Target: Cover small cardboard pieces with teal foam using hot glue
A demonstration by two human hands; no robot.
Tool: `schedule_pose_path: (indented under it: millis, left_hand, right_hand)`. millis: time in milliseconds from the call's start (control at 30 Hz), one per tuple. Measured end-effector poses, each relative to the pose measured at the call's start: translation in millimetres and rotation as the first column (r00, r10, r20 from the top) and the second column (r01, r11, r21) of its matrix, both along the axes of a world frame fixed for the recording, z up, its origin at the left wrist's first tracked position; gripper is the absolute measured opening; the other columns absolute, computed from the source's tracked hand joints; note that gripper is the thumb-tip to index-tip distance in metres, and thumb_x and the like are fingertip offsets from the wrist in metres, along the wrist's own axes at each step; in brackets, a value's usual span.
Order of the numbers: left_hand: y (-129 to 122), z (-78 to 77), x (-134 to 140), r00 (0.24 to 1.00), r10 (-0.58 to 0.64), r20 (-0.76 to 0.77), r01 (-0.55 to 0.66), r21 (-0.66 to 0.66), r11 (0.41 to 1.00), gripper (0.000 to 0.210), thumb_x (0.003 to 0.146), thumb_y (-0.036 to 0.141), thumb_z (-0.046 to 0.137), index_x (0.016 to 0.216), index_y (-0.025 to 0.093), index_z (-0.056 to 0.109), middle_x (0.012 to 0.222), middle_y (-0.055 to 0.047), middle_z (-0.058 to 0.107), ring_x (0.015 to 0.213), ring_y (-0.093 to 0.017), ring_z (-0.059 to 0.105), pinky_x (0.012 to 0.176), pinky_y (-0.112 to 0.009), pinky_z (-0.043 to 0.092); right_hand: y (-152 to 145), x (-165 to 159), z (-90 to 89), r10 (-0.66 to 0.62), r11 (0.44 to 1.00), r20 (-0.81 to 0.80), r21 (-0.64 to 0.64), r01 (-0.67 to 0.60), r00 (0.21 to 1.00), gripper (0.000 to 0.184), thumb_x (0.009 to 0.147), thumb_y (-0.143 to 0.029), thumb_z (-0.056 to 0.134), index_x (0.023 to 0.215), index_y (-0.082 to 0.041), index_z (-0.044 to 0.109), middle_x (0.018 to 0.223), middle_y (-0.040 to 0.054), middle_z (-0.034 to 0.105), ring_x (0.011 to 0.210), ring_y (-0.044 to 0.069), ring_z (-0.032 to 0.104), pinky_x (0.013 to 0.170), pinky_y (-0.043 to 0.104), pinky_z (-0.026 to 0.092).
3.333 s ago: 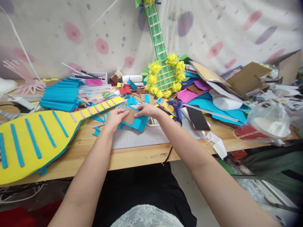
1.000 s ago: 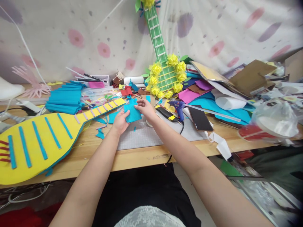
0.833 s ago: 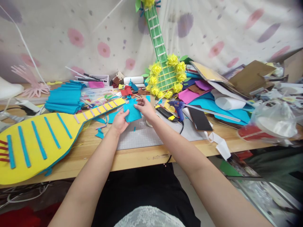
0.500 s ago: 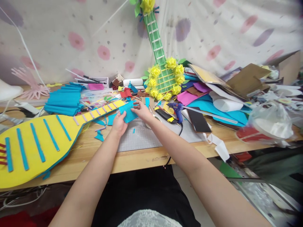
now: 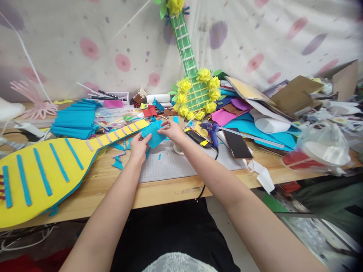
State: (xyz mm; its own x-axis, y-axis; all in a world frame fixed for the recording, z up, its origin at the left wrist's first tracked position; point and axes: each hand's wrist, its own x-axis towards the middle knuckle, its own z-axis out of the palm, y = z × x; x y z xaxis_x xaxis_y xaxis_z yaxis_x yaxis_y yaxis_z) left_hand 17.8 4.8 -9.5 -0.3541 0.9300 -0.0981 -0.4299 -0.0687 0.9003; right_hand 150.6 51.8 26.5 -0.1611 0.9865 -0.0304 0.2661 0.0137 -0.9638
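Between hands (image 5: 138, 148) (image 5: 172, 131) — blue paper (image 5: 153, 133), seemingly

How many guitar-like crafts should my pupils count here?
2. The yellow one lies on the table, left of the left hand, partly out of frame; the green one stands at the back before the curtain. Others may be hidden.

1. Two hands (image 5: 138, 147), one blue piece (image 5: 154, 137) held.
2. Yellow guitar (image 5: 52, 170) at 9 o'clock, green guitar (image 5: 190, 65) at 12: two spotted.
3. Five blue strips (image 5: 42, 172) counted on the yellow one.
4. One glue gun (image 5: 212, 133), 3ish.
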Motion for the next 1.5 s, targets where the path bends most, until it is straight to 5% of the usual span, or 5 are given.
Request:
schedule_pose_path:
  millis: [633,767,1067,1300,1500]
  left_hand:
    - [-8,12.6,4,0.999,-0.042,0.002,0.042,-0.016,0.999,0.041,0.045,0.029,0.083,0.078,0.013,0.066,0.069,-0.002,0.068,0.053,-0.01,0.059,0.054,-0.023,0.05]
    - [-6,11.2,4,1.0,0.026,0.01,-0.026,-0.003,1.0,0.038,0.044,0.025,0.083,0.074,0.013,0.063,0.069,-0.001,0.068,0.056,-0.011,0.06,0.058,-0.024,0.051]
    - [0,22.2,-13,0.972,-0.086,0.219,0.115,-0.123,0.986,0.024,0.084,0.031,0.049,0.079,0.013,0.063,0.067,-0.003,0.064,0.057,-0.012,0.06,0.054,-0.024,0.051]
    - [-8,26.7,-19,0.932,-0.354,0.079,0.359,-0.073,0.93,0.041,0.06,0.003,0.053,0.098,0.014,0.064,0.082,-0.003,0.069,0.055,-0.009,0.058,0.05,-0.02,0.049]
    - [-12,23.7,-19,0.9,-0.433,-0.053,0.433,-0.021,0.901,0.036,0.057,0.01,0.061,0.092,0.015,0.067,0.087,-0.006,0.069,0.065,-0.013,0.063,0.054,-0.022,0.051]
  right_hand:
    - [-4,2,11.4,0.069,0.991,0.198,0.099,-0.09,0.978,0.031,0.059,-0.021,0.075,0.078,-0.017,0.051,0.067,-0.0051,0.054,0.064,0.01,0.056,0.063,0.025,0.048]
    - [-5,1,5.5,0.134,0.991,0.081,0.007,-0.135,0.988,0.033,0.06,-0.019,0.076,0.081,-0.018,0.05,0.065,-0.0051,0.055,0.056,0.009,0.057,0.057,0.025,0.051]
    - [-1,9,1.1,0.212,0.963,-0.078,-0.156,-0.222,0.974,0.029,0.066,-0.017,0.074,0.078,-0.017,0.047,0.06,-0.0042,0.055,0.051,0.009,0.057,0.05,0.023,0.05]
    - [-5,18,-2.0,0.264,0.939,-0.103,-0.2,-0.28,0.959,0.029,0.072,-0.041,0.068,0.073,-0.015,0.053,0.06,-0.0041,0.051,0.052,0.006,0.047,0.051,0.02,0.041]
    - [-3,18,-12.9,0.275,0.961,0.059,-0.035,-0.273,0.96,0.035,0.075,-0.051,0.06,0.071,-0.016,0.058,0.063,-0.0036,0.052,0.058,0.008,0.047,0.054,0.019,0.037]
